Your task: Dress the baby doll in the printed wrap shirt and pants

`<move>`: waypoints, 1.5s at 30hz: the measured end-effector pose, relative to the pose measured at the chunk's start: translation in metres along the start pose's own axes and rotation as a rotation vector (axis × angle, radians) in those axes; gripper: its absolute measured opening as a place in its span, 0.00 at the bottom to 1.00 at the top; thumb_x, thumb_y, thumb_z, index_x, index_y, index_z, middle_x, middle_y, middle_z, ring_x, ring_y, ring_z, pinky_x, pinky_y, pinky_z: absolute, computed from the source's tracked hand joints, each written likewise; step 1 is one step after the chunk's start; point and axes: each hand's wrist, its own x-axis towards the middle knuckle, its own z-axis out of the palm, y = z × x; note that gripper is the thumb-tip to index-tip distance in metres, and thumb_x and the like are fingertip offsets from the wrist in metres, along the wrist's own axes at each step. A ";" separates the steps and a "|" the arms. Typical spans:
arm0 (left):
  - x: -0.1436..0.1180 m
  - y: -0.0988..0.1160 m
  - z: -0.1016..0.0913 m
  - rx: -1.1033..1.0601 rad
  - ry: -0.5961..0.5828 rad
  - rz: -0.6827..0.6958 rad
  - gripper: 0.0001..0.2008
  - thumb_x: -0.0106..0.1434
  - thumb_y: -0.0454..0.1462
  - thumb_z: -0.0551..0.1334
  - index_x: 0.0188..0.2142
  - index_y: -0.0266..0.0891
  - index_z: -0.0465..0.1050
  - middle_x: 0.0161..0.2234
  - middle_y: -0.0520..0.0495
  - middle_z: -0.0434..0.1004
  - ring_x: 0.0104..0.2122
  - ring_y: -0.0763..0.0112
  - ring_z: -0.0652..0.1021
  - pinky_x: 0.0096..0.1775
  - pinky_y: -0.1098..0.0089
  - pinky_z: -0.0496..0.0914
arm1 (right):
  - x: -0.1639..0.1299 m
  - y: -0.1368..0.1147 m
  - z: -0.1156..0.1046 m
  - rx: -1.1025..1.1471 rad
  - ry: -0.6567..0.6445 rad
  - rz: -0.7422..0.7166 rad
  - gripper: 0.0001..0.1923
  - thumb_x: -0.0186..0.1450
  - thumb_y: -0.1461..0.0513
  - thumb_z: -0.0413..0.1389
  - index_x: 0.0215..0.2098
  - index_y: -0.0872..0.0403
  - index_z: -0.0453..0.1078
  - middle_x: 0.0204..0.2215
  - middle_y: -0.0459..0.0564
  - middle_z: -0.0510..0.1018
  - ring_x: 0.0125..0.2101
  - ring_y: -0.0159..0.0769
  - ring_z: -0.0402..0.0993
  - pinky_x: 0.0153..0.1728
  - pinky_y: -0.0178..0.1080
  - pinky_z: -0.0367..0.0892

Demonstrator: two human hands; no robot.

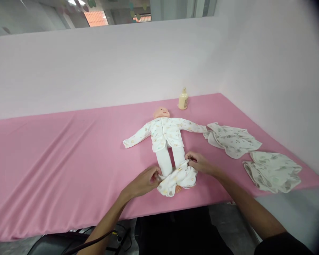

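A baby doll (161, 112) lies on its back, arms spread, its head toward the wall. It wears a white printed jacket (164, 131), and its white legs (164, 162) show below the hem. White printed baby pants (178, 178) are bunched around the lower legs, with part of a foot showing beneath. My left hand (149, 180) pinches the left edge of the pants. At the other leg, my right hand (198, 162) pinches their upper right edge. My fingertips are partly hidden in the cloth.
A pink sheet (69, 170) covers the table, which meets walls behind and at the right. A cream pump bottle (183, 100) stands beyond the doll's head. Two crumpled printed cloths, a nearer one (275, 171) and a farther one (232, 140), lie at the right. A dark chair (55, 244) stands below the front edge.
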 end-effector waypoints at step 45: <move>0.109 -0.061 -0.055 -1.466 0.568 -0.193 0.05 0.61 0.33 0.64 0.37 0.36 0.75 0.45 0.40 0.77 0.47 0.65 0.77 0.52 0.68 0.70 | 0.021 0.007 -0.002 -0.293 0.212 -0.156 0.11 0.66 0.55 0.52 0.42 0.53 0.66 0.42 0.52 0.75 0.44 0.43 0.70 0.46 0.46 0.66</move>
